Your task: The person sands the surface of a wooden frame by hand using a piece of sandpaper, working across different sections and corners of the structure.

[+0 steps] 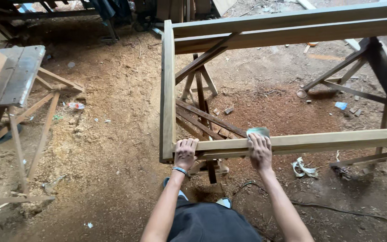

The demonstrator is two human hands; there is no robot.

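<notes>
Left hand (186,153) clamped on near rail of wooden frame (168,89) beside its corner; right hand (260,151) pressing green sanding pad (258,131) against same rail, hands apart.

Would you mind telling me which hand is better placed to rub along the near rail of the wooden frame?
Probably the right hand: it presses the greenish sanding sheet on the near rail. The left hand only grips the frame's corner.

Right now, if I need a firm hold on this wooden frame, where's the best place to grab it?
Probably the near rail, gripped from above near the corner. It lies level within reach, narrow enough for fingers to wrap, as the left hand does there. The right hand presses sandpaper on it.
</notes>
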